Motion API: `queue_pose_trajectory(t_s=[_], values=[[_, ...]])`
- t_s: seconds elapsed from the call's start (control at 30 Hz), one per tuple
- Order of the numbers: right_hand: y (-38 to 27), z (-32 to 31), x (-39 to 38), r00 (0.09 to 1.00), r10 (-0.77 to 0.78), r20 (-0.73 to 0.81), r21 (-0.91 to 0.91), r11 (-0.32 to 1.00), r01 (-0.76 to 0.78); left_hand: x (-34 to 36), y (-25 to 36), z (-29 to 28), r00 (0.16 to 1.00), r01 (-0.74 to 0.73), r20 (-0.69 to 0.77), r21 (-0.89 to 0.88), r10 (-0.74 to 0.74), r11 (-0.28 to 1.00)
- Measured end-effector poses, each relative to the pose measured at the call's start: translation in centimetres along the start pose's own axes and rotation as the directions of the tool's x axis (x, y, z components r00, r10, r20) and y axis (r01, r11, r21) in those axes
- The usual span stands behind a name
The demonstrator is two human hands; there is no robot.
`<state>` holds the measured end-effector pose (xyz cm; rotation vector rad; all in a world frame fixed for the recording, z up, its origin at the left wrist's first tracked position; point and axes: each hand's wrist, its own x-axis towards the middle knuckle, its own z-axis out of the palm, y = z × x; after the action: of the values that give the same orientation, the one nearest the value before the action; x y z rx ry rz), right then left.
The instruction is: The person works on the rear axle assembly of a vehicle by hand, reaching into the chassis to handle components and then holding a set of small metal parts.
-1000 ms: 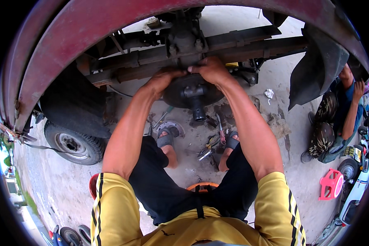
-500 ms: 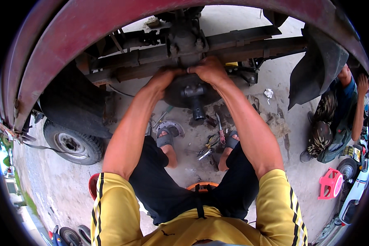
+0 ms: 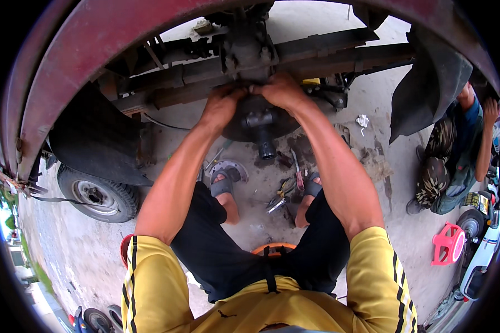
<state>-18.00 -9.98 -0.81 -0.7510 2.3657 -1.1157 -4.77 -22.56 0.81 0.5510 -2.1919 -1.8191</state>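
Head view: both hands meet at the upper edge of a dark disc, which sits directly in front of the person. The left hand bends over the disc's upper left edge and the right hand over its upper right, thumbs close together. Fingertips are hidden, so how far either hand is closed, and whether it grips the disc or only touches it, cannot be told. The disc is broad, round and dull; a short cylinder with a hollow end projects from its face toward the person. Just beyond the disc run long, flat, rust-brown metal beams. Below it, on stained concrete, lie a grey metal ring, left, and a red-handled tool, right. Farther left of the disc are a smooth black flap and a treaded tyre on a steel wheel; farther right, a curved dark flap, a co-worker in camouflage trousers and a pink plastic stool. Above the disc arches a scuffed, dull-red body panel.
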Motion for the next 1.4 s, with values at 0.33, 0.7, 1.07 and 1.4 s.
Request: queue_pose_trajectory(t_s=[0.33, 0.7, 1.07, 1.4], values=[[-0.3, 0.1, -0.1, 0.999, 0.017, -0.028, -0.018, 1.0, -0.018, 0.8, -0.3, 0.3, 0.998, 0.021, -0.058, 0.037, -0.019, 0.999], [0.1, -0.2, -0.1, 0.998, -0.035, -0.056, 0.046, 0.998, 0.037, 0.1, 1.0, -0.1, 0.996, 0.087, 0.011, -0.007, -0.087, 0.996], [0.1, -0.3, 0.2, 0.999, -0.023, -0.029, 0.126, 0.992, 0.027, -0.7, 1.4, -0.5, 0.992, 0.119, 0.037, 0.081, -0.122, 0.99], [0.1, 0.1, 0.2, 0.998, 0.037, -0.051, 0.039, 0.999, -0.035, 0.4, -0.8, -0.1, 0.999, 0.043, 0.015, 0.042, -0.044, 0.998]])
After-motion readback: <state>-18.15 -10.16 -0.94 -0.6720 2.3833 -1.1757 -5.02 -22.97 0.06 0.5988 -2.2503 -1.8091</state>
